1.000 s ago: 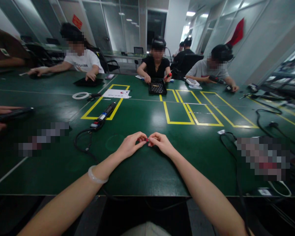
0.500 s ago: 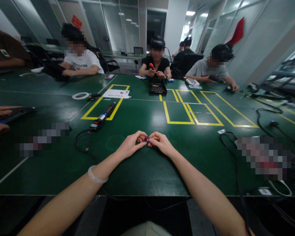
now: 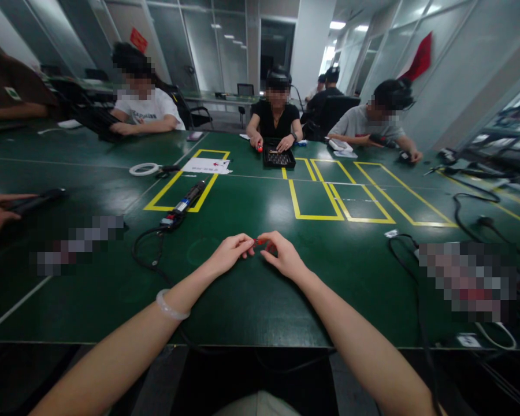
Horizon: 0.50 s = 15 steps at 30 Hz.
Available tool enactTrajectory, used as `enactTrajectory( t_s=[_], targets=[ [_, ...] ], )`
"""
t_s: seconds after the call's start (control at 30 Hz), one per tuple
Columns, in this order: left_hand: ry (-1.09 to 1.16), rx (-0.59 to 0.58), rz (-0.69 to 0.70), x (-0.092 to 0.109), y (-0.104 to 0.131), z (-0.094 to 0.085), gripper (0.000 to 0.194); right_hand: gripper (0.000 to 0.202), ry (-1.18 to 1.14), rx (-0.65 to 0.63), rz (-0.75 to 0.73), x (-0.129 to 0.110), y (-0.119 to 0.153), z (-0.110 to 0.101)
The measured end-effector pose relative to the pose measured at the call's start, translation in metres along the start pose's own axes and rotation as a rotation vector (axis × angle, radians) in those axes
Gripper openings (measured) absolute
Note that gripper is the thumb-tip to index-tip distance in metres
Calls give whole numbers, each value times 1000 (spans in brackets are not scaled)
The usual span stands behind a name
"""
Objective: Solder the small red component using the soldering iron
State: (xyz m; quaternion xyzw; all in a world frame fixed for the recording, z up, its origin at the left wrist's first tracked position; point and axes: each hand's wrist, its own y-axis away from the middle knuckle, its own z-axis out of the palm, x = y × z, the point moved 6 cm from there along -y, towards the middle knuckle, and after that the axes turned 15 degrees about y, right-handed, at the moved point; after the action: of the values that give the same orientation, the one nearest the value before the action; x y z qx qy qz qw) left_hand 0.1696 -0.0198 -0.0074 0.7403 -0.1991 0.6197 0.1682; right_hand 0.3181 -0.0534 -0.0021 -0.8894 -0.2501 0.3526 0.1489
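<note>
A small red piece (image 3: 257,241), too small for me to make out its kind, is between my hands just above the green table. My left hand (image 3: 233,252) pinches it between thumb and fingertips. On the other side, my right hand (image 3: 282,253) has its thumb apart from its curved fingers, with the index fingertip at the red piece. Whether that fingertip touches it I cannot tell. A pale bracelet (image 3: 171,305) circles my left wrist.
On the green table (image 3: 260,312) a pen-shaped electric screwdriver (image 3: 184,205) with a black cable lies to the left. Paper (image 3: 205,166) and yellow tape outlines are beyond. Across sits a person with a black tray (image 3: 279,157). Cables run along the right.
My right thumb has come away from the red piece and its fingers have opened, while my left hand keeps its pinch. The person across has lowered a red-tipped tool beside the black tray.
</note>
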Motion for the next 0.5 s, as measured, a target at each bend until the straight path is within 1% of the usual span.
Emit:
enactTrajectory(
  t_s=[0.07, 0.13, 0.3, 0.37, 0.43, 0.47, 0.5],
  targets=[
    [-10, -18, 5, 1, 0, 1, 37, 27, 121, -9, -28, -4, 0, -1],
    [-20, -45, 6, 1, 1, 3, 39, 22, 174, -12, -37, -5, 0, -1],
    [-66, -102, 13, 3, 5, 8, 43, 13, 106, -35, 7, -1, -1, 3],
    [-121, -108, 29, 6, 5, 7, 45, 12, 57, -43, 35, 2, -1, 4],
    [-226, -81, 52, 10, 3, -2, 46, 12, 15, -37, 64, 5, -1, 4],
    [-301, -41, 68, 13, 2, -11, 44, 12, -2, -30, 76, 6, -1, 3],
    [-391, 21, 88, 17, 1, -25, 42, 12, -15, -22, 86, 7, -1, 2]
  ],
)
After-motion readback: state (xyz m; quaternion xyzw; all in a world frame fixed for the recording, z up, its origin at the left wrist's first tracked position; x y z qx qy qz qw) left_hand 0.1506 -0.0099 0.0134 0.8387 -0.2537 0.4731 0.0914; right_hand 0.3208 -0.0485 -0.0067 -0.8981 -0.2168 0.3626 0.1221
